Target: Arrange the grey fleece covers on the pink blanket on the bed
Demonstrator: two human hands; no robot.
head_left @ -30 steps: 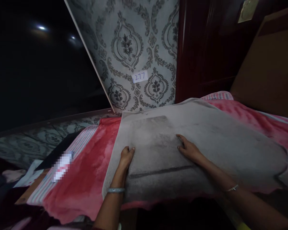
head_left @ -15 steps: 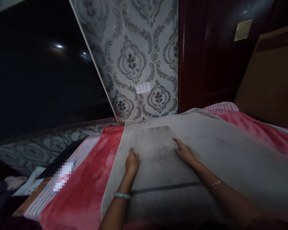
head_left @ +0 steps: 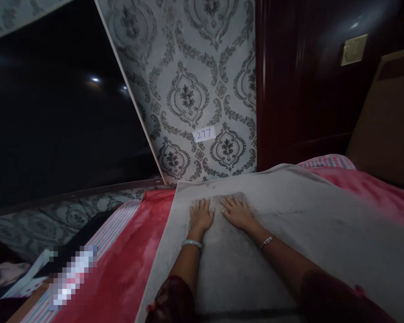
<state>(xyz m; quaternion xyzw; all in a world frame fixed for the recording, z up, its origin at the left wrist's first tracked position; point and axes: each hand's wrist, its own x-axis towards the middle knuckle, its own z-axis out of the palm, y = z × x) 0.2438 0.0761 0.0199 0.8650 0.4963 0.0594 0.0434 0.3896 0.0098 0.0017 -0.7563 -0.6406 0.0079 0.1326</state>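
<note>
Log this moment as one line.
left hand: palm down on grey cloth | right hand: palm down on grey cloth | grey cloth: over red cloth

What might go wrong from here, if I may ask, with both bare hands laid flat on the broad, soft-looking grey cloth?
Slipping: the broad, soft-looking grey cloth lies over a red, mottled, plush-looking blanket, so sideways pressure from the left hand and right hand might shift or wrinkle both layers.
Snagging: the thin, silver-coloured bracelet worn just behind the right hand looks close to the cloth and could perhaps catch its surface.
</note>
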